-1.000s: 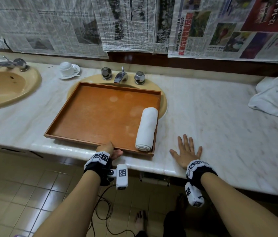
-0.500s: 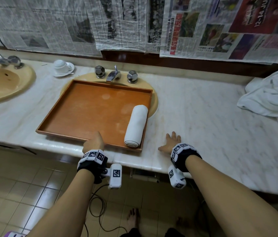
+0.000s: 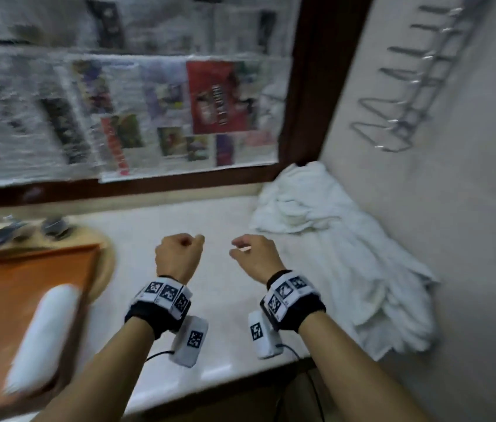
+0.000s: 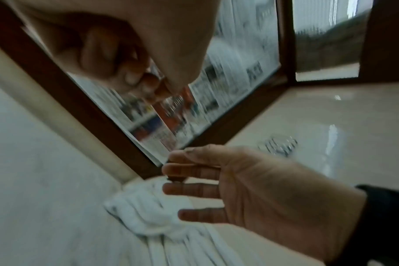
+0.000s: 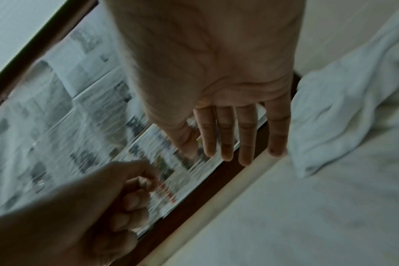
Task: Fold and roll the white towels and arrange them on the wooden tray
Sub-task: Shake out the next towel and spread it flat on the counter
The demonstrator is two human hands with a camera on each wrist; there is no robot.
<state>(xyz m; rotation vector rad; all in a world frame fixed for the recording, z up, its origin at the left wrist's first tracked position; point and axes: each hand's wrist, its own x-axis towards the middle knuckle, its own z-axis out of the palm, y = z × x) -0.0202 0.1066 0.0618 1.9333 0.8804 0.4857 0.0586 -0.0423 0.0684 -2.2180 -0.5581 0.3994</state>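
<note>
Pale marble bench (image 3: 234, 303) with both hands in the air above it, near a heap of white towels (image 3: 332, 254).

Left hand (image 3: 178, 257) is closed into a fist with nothing inside; right hand (image 3: 256, 257) has its fingers (image 5: 226, 136) straight and a little apart, also holding nothing. Loose towels lie crumpled on the bench in the corner by the wall, to the right of the hands and not touched by them. One rolled towel (image 3: 42, 336) lies inside the wooden tray (image 3: 12, 287), along its right edge, at the left side. Newspapers (image 3: 119, 117) cover the wall behind; the view is blurred.
</note>
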